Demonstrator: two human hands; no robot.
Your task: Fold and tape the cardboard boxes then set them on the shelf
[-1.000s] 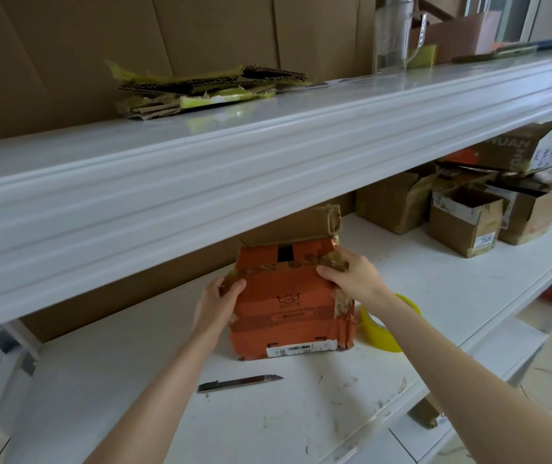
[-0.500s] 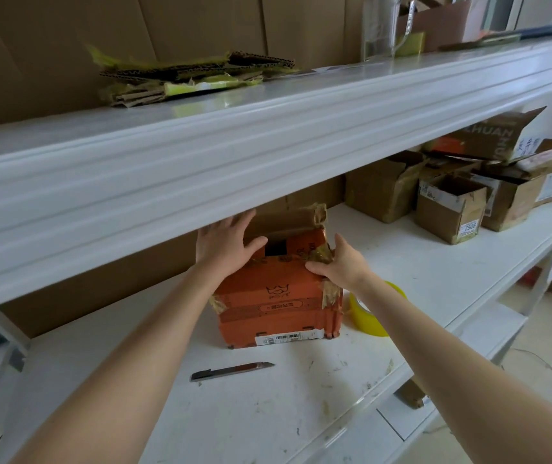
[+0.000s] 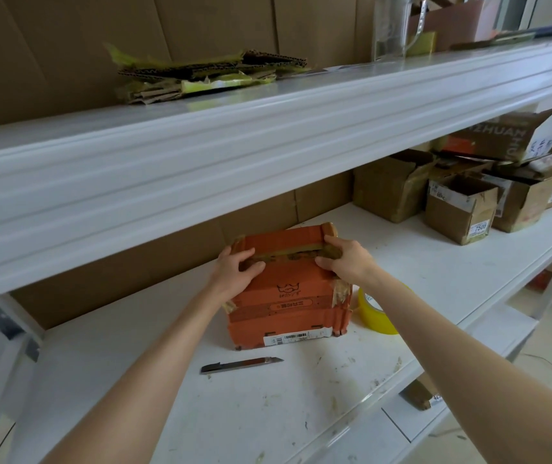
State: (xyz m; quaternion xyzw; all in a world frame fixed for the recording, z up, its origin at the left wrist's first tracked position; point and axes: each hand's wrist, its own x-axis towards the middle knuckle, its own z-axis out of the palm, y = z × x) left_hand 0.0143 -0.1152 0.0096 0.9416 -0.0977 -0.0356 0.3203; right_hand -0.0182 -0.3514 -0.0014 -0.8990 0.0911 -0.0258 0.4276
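Logged orange cardboard box standing on white lower shelf, just beside yellow tape roll. Noted left hand and right hand clamped over ends of top seam, pressing flaps down. Judged best: butt flap edges flush, pin seam with left hand alone, free right for tape.

Storeroom: white shelving, cardboard boxes

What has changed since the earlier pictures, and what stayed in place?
The back flap of the orange cardboard box, upright before, is now folded down. The left hand moved from the box's left side onto its top; with the right hand it holds the top shut. The grey utility knife and yellow tape roll stayed put.
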